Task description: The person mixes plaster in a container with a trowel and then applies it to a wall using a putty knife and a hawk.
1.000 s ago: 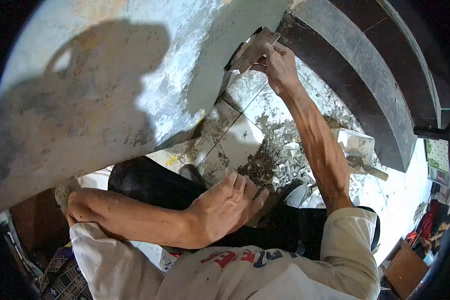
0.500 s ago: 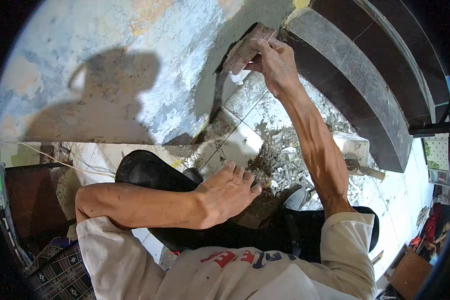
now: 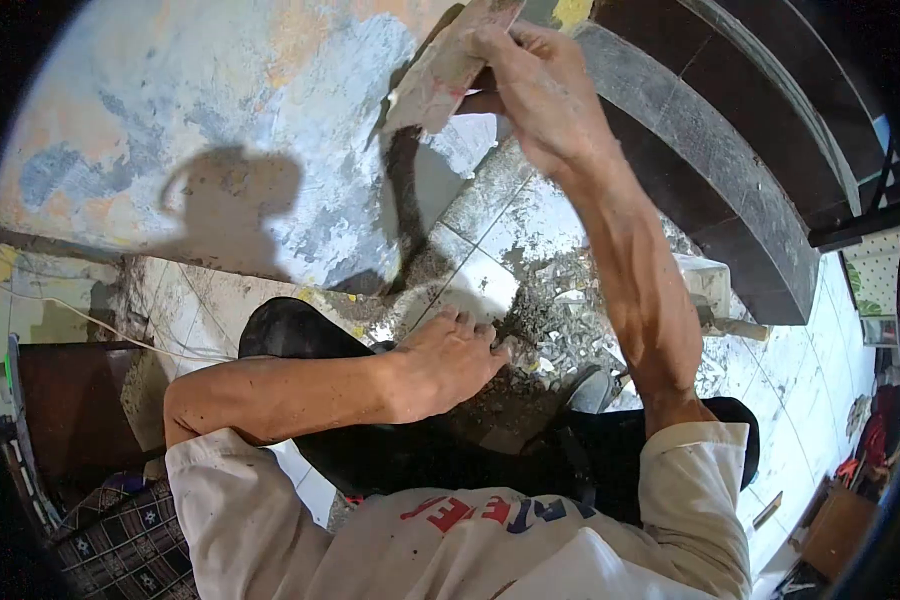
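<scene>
My right hand [image 3: 553, 105] is raised against the corner of the wall and pinches a flat, plaster-smeared scraper [image 3: 440, 85] between thumb and fingers. The scraper's broad face is turned up to me and its long edge lies at or close to the patchy wall [image 3: 300, 130]; exact contact cannot be told. Below it, a fresh grey strip runs down the wall's corner. My left hand [image 3: 448, 368] holds nothing, its fingers loosely apart, hanging over the floor by my bent knee [image 3: 290, 328].
Broken plaster rubble [image 3: 560, 325] covers the tiles in front of me. A clear plastic container [image 3: 705, 285] and a tool with a wooden handle [image 3: 745, 329] stand beside dark curved steps [image 3: 730, 190]. A thin cable [image 3: 100, 325] crosses the floor at left.
My right hand has moved up and left along the wall with the scraper, now closer to the camera. My left hand has shifted slightly; the view has tilted a little.
</scene>
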Demonstrator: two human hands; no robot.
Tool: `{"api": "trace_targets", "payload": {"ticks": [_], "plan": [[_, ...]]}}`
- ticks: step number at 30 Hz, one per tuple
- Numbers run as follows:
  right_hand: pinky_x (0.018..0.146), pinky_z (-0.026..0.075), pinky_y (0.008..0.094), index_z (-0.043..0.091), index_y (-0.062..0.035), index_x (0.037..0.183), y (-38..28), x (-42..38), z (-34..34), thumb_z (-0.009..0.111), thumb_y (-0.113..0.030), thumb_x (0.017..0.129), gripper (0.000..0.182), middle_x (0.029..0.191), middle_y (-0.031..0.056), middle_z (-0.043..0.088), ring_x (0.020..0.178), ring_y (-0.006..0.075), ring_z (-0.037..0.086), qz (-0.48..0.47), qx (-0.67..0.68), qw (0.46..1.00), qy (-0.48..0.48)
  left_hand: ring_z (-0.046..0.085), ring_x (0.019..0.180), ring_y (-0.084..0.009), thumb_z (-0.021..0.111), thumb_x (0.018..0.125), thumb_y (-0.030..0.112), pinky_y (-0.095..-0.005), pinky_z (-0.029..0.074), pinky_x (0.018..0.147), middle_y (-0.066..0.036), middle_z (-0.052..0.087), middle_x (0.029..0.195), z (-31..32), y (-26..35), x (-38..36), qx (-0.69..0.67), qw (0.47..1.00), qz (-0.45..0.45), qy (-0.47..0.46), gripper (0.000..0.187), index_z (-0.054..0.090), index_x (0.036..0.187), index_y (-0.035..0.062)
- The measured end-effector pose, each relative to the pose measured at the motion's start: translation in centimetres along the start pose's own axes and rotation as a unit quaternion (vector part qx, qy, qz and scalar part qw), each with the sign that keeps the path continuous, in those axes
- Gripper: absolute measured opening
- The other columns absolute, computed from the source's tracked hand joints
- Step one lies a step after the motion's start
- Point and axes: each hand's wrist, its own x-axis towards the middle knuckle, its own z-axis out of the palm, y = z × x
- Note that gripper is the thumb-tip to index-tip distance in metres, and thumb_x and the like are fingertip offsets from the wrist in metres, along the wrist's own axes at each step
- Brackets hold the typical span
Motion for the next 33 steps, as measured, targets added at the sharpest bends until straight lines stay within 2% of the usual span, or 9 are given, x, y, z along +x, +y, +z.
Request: {"api": "trace_targets", "payload": {"ticks": [2,4,6,8,14,18,24,27,33], "plan": [[0.082,0.064,0.0379,0.068,0.0047,0.112,-0.3,0.2,-2.8,0.055,-0.022,0.105,0.031,0.102,0.0162,0.073,0.093,0.0235,0.074,0.023,-0.037,0.999,0.022,0.056,0.129,-0.0408,0.053,0.097,0.010,-0.0551,0.040,0.113,-0.024,0.057,0.137,0.3,0.1,0.0,0.009,1.000,0.000,0.008,0.061,0.038,0.156,0.0033],[0.088,0.060,0.0358,0.070,0.0008,0.117,-1.4,0.3,-6.1,0.058,-0.038,0.105,0.042,0.099,0.0138,0.074,0.092,0.0228,0.071,0.074,0.046,0.996,-0.025,0.056,0.129,-0.0396,0.051,0.098,0.010,-0.0555,0.039,0.114,-0.022,0.058,0.135,0.7,0.6,0.0,0.023,0.999,-0.013,0.033,0.061,0.037,0.157,0.0054],[0.061,0.057,0.0370,0.071,-0.0012,0.103,-2.4,0.2,-7.0,0.053,-0.028,0.106,0.032,0.088,0.0076,0.073,0.070,0.0199,0.067,0.120,0.145,0.980,0.069,0.056,0.129,-0.0386,0.050,0.098,0.010,-0.0555,0.039,0.114,-0.021,0.058,0.136,0.7,1.2,0.0,0.021,1.000,-0.012,0.020,0.060,0.037,0.157,0.0061],[0.085,0.064,0.0389,0.067,0.0031,0.111,1.1,0.6,-12.0,0.058,-0.022,0.103,0.028,0.104,0.0148,0.072,0.093,0.0231,0.073,0.059,0.034,0.993,0.096,0.056,0.130,-0.0376,0.049,0.099,0.010,-0.0554,0.038,0.115,-0.021,0.057,0.137,0.5,1.6,0.0,0.021,1.000,-0.009,0.008,0.060,0.036,0.158,0.0069],[0.082,0.060,0.0364,0.067,-0.0011,0.106,13.0,0.3,-18.8,0.065,-0.025,0.100,0.025,0.106,0.0087,0.070,0.093,0.0187,0.071,0.170,0.092,0.977,0.088,0.055,0.131,-0.0354,0.044,0.102,0.012,-0.0547,0.033,0.119,-0.021,0.054,0.143,0.1,1.5,-0.3,0.016,0.999,-0.013,-0.024,0.061,0.029,0.161,0.0089],[0.083,0.060,0.0432,0.069,0.0013,0.108,17.8,-0.5,-18.0,0.054,-0.023,0.106,0.028,0.096,0.0125,0.072,0.085,0.0241,0.069,0.218,0.063,0.964,0.135,0.052,0.134,-0.0369,0.043,0.103,0.015,-0.0540,0.032,0.119,-0.022,0.051,0.146,-0.3,1.0,-0.4,0.008,0.999,-0.021,-0.049,0.062,0.026,0.162,0.0085],[0.057,0.057,0.0443,0.068,0.0015,0.085,24.9,1.6,-18.1,0.053,-0.011,0.102,0.026,0.081,0.0157,0.070,0.064,0.0268,0.066,0.242,0.049,0.948,0.199,0.052,0.131,-0.0398,0.046,0.100,0.019,-0.0532,0.035,0.117,-0.023,0.053,0.143,1.1,-0.3,-0.8,0.017,1.000,-0.017,-0.010,0.068,0.023,0.163,0.0067],[0.065,0.063,0.0469,0.065,0.0088,0.103,29.2,3.7,-19.3,0.054,-0.014,0.101,0.025,0.090,0.0183,0.070,0.072,0.0292,0.070,0.255,-0.044,0.953,0.157,0.053,0.127,-0.0404,0.050,0.097,0.021,-0.0528,0.037,0.115,-0.023,0.053,0.140,1.6,-1.4,-1.1,0.016,1.000,-0.017,0.018,0.072,0.023,0.163,0.0065],[0.065,0.065,0.0468,0.066,0.0110,0.091,36.2,9.6,-16.2,0.058,-0.012,0.098,0.025,0.081,0.0139,0.066,0.070,0.0250,0.069,0.209,-0.201,0.937,0.195,0.053,0.125,-0.0385,0.054,0.096,0.021,-0.0520,0.039,0.112,-0.021,0.054,0.136,2.3,-2.4,-1.9,-0.031,0.998,-0.021,0.059,0.074,0.025,0.162,0.0065]]}}
